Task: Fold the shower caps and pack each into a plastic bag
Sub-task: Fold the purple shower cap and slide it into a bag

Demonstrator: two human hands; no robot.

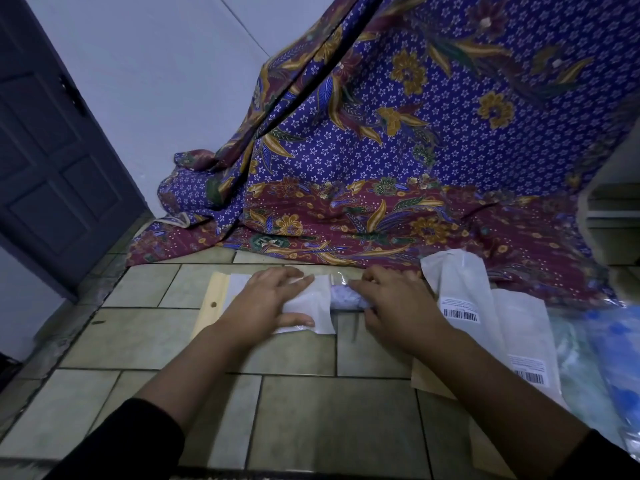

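A white plastic bag [320, 308] lies on the tiled floor, its mouth facing right. My left hand [273, 299] presses flat on it, thumb under its near edge. A rolled pale-blue shower cap [346, 299] pokes out of the bag's mouth. My right hand [398, 299] grips the cap's right end, fingers curled around it. Most of the cap is hidden by my right hand and the bag.
Spare white bags with barcode labels [460, 299] lie to the right, with clear packaging holding blue items [613, 341] at the far right edge. A cream card [213, 299] lies under the bag's left end. Patterned purple cloth [381, 168] hangs behind; a dark door [52, 150] stands left.
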